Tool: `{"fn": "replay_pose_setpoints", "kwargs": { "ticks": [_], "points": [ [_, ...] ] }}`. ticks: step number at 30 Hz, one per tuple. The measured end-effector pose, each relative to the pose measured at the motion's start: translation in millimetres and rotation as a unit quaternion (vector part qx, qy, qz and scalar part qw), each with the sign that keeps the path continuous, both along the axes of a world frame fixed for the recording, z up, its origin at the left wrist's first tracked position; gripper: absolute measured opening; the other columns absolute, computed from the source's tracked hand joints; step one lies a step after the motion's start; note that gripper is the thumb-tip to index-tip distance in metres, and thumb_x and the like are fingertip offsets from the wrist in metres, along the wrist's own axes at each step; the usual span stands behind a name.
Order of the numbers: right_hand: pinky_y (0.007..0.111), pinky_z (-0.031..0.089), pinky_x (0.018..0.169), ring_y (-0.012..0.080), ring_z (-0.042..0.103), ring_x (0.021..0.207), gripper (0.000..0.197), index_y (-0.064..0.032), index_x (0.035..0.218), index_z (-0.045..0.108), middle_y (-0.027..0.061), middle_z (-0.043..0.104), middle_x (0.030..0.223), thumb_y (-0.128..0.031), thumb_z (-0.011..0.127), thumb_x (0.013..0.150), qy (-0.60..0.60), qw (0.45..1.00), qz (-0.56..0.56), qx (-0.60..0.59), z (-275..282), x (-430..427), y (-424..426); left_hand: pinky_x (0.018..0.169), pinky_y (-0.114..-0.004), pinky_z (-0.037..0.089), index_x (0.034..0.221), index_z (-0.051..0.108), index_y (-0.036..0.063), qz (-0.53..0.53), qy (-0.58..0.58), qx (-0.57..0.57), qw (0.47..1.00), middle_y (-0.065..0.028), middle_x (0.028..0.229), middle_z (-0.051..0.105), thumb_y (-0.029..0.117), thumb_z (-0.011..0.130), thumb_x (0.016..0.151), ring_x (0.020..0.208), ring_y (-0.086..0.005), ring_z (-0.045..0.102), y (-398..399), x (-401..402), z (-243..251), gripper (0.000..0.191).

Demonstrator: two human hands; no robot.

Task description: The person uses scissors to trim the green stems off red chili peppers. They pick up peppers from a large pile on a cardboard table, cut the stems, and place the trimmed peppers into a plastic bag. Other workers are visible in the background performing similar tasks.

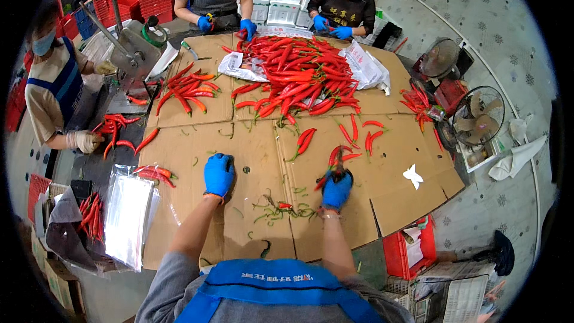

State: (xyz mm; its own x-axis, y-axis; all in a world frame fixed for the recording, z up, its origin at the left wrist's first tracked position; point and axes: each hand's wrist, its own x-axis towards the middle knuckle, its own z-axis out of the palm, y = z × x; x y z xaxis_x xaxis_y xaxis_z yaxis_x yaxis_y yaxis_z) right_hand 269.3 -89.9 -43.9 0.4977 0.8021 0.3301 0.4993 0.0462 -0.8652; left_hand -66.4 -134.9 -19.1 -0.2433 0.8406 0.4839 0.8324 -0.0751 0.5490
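My left hand [219, 177], in a blue glove, rests on the cardboard table cover [179, 215] with its fingers curled; nothing shows in it. My right hand [337, 188], also blue-gloved, is closed around dark-handled scissors or snips [339, 166], whose blades point away from me. Red chili peppers [334, 157] lie at the blades and beside that hand; whether it also holds one I cannot tell. Between my hands are cut green stems [271, 211] and a small red pepper piece [284, 205]. Farther off lies a large heap of red chilies [296, 67].
Two co-workers in blue gloves stand across the table; another in pale gloves [85, 141] works at a metal device [136, 51] on the left. Plastic bags [128, 217] lie front left. Fans [479, 115] stand at the right edge, a red crate [394, 255] below.
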Motion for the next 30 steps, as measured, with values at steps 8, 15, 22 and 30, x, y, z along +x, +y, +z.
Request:
{"fn": "replay_pose_setpoints", "kwargs": {
  "ticks": [8, 15, 22, 30],
  "points": [
    [0.026, 0.044, 0.076, 0.0113, 0.052, 0.084, 0.03, -0.0007, 0.104, 0.054, 0.0034, 0.057, 0.093, -0.015, 0.066, 0.081, 0.255, 0.926, 0.271, -0.066, 28.6, -94.0, 18.6, 0.068, -0.041, 0.044, 0.081, 0.063, 0.0076, 0.009, 0.024, -0.017, 1.0, -0.0135, 0.079, 0.058, 0.011, 0.058, 0.073, 0.077, -0.0329, 0.054, 0.2, -4.9, -4.0, 0.009],
    [0.032, 0.046, 0.071, 0.017, 0.057, 0.075, 0.027, -0.0012, 0.1, 0.055, 0.0094, 0.061, 0.082, -0.021, 0.061, 0.083, 0.162, 0.978, 0.13, -0.021, -20.0, 14.1, 20.8, 0.071, -0.04, 0.045, 0.086, 0.064, 0.0075, 0.002, -0.011, -0.022, 1.0, -0.0132, 0.083, 0.059, 0.01, 0.056, 0.075, 0.081, -0.0323, 0.055, 0.9, -2.5, -4.2, 0.013],
    [0.038, 0.048, 0.07, 0.0278, 0.062, 0.078, 0.034, -0.0007, 0.105, 0.057, 0.0158, 0.064, 0.09, -0.022, 0.064, 0.08, 0.119, 0.992, -0.026, -0.012, -21.0, 108.1, -13.5, 0.079, -0.038, 0.045, 0.099, 0.062, 0.0072, -0.073, -0.017, 0.057, 0.996, -0.014, 0.102, 0.059, 0.013, 0.058, 0.077, 0.092, -0.0319, 0.056, 52.2, 3.5, 12.3, 0.024],
    [0.039, 0.048, 0.07, 0.0323, 0.061, 0.08, 0.036, -0.0026, 0.101, 0.06, 0.0169, 0.063, 0.089, -0.023, 0.07, 0.073, -0.11, 0.988, -0.102, -0.027, 14.5, 87.1, -20.2, 0.089, -0.043, 0.041, 0.124, 0.047, 0.01, -0.224, 0.18, 0.046, 0.957, -0.0153, 0.123, 0.049, 0.03, 0.071, 0.068, 0.109, -0.0347, 0.048, 190.3, 75.6, 78.2, 0.063]
  ]
}}
